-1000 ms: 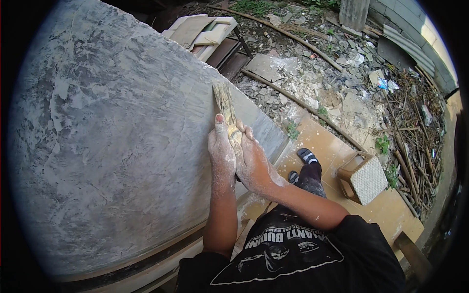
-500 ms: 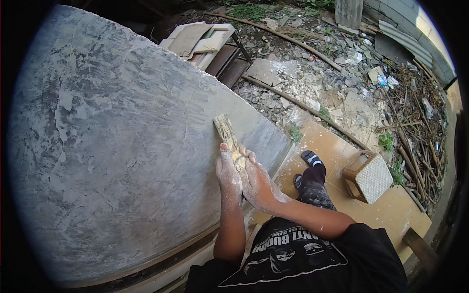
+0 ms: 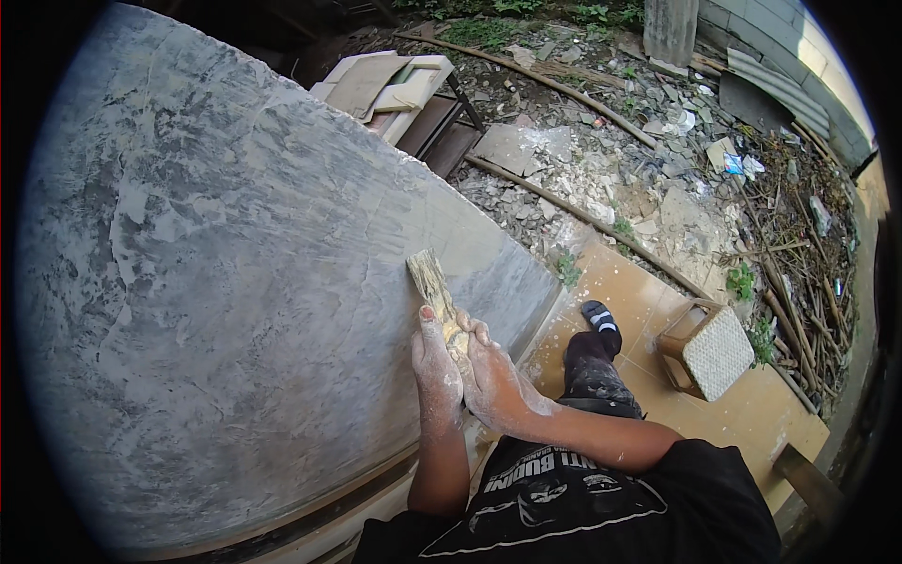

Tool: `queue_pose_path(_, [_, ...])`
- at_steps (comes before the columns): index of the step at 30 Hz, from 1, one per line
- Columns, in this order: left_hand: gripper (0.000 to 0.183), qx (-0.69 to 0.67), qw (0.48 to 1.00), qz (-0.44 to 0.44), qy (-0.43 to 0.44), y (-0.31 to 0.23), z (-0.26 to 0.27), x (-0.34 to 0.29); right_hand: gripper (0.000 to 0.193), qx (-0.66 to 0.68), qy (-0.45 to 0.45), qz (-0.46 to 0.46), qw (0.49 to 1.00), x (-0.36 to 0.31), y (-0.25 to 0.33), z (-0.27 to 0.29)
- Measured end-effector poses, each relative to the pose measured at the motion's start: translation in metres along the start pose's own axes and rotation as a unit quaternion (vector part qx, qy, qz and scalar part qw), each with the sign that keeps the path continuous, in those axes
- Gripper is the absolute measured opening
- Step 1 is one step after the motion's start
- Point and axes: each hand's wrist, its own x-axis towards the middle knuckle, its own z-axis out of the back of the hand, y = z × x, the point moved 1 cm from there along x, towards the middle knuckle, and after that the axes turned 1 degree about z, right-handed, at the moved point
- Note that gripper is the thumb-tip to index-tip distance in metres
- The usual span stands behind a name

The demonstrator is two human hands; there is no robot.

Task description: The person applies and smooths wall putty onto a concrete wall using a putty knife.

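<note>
Over a large grey slab table (image 3: 235, 282), smeared with pale streaks, I hold a yellowish fibre bundle (image 3: 430, 274) caked with whitish paste. Its frayed end points away from me, above the slab. My left hand (image 3: 437, 367) is closed along the bundle's left side, its thumb stretched up along it. From the right, my right hand (image 3: 490, 374) wraps its fingers round the same bundle. The two hands press together at the palms, hiding the bundle's lower part. Both are dusted white.
A woven-top stool (image 3: 716, 350) stands on the tan tiled floor (image 3: 648, 282) at right, past my foot (image 3: 599, 315). Beyond lie rubble (image 3: 601, 174), long poles (image 3: 592, 211) and a heap of sticks (image 3: 799, 291). Pale boards (image 3: 413, 89) rest on a rack behind the slab.
Both hands and the fibre bundle have shifted slightly toward me. Two of my feet showed before; now only one does.
</note>
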Motion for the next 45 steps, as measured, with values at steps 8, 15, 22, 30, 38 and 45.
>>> queue_pose_path(8, [0.049, 0.056, 0.996, -0.034, 0.061, -0.034, -0.037, 0.03, 0.034, 0.007, -0.064, 0.079, 0.995, 0.038, 0.011, 0.019])
queue_pose_path(15, [0.047, 0.01, 0.999, -0.018, 0.031, -0.014, -0.011, 0.016, 0.039, 0.017, -0.021, 0.021, 0.999, 0.016, 0.003, 0.007])
queue_pose_path(22, [0.049, 0.066, 0.995, -0.043, 0.057, -0.027, -0.036, 0.022, 0.039, -0.005, -0.093, 0.078, 0.993, 0.03, 0.015, 0.022])
queue_pose_path(30, [0.049, -0.015, 0.996, -0.052, 0.072, -0.023, -0.029, 0.021, 0.036, -0.078, -0.102, 0.141, 0.982, 0.036, -0.009, 0.006])
queue_pose_path(38, [0.047, -0.074, 0.995, -0.033, 0.062, 0.019, 0.017, 0.009, 0.039, -0.023, -0.019, 0.017, 0.999, -0.006, -0.006, 0.002])
queue_pose_path(45, [0.049, 0.025, 0.996, -0.064, 0.051, -0.027, -0.028, 0.019, 0.038, -0.041, -0.056, 0.087, 0.994, 0.026, 0.007, 0.01])
